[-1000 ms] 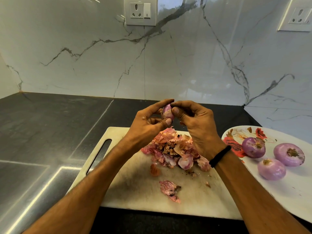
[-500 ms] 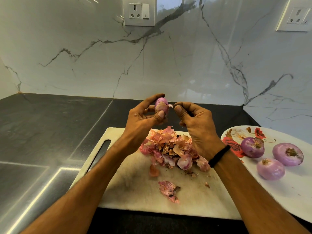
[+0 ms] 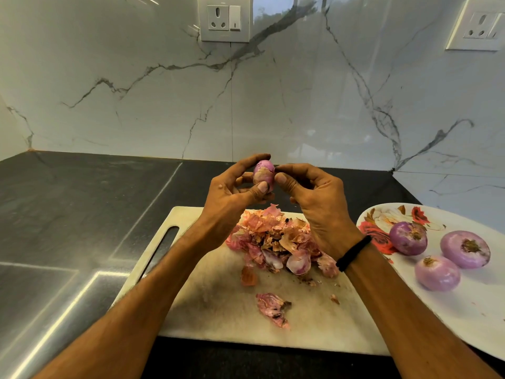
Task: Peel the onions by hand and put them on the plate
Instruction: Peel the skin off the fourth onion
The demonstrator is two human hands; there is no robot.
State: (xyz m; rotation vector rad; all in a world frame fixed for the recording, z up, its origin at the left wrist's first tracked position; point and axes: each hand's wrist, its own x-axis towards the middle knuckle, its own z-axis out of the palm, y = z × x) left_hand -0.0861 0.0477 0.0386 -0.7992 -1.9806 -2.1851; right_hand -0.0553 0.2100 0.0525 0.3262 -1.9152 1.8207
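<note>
One onion [image 3: 263, 175] gripped by left hand [image 3: 232, 195]; right hand [image 3: 314, 199] pinching its side.

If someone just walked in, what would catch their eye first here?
The left hand holds an onion above the cutting board while the right hand pinches at its skin. A pile of peels lies beneath, and three peeled onions sit on the floral plate at right.

Glossy marble wall [image 3: 164, 105]; dark matt stone counter [image 3: 68, 201]; papery onion skins [image 3: 273, 236].
</note>
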